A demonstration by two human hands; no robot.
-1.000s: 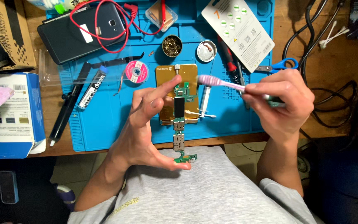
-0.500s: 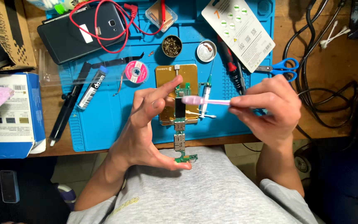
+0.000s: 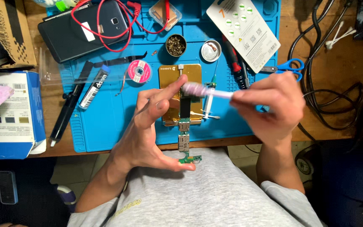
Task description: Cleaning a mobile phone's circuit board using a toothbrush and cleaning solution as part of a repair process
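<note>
- Brushing the long narrow circuit board [image 3: 184, 130], I judge this the cleaning step; the board stands on end above the near edge of the blue mat [image 3: 101, 126].
- My left hand [image 3: 148, 130] pinches the board lengthwise, thumb under its lower end, forefinger at its top, the other fingers spread loose.
- My right hand [image 3: 269, 109] is closed around the pink toothbrush [image 3: 202, 91], its blurred bristles against the board's top.
- Next, I think, calls for light strokes and a steady pinch.
- Beyond the board lie a gold holder plate [image 3: 181, 75] and a pink solder-wick reel [image 3: 139, 70].
</note>
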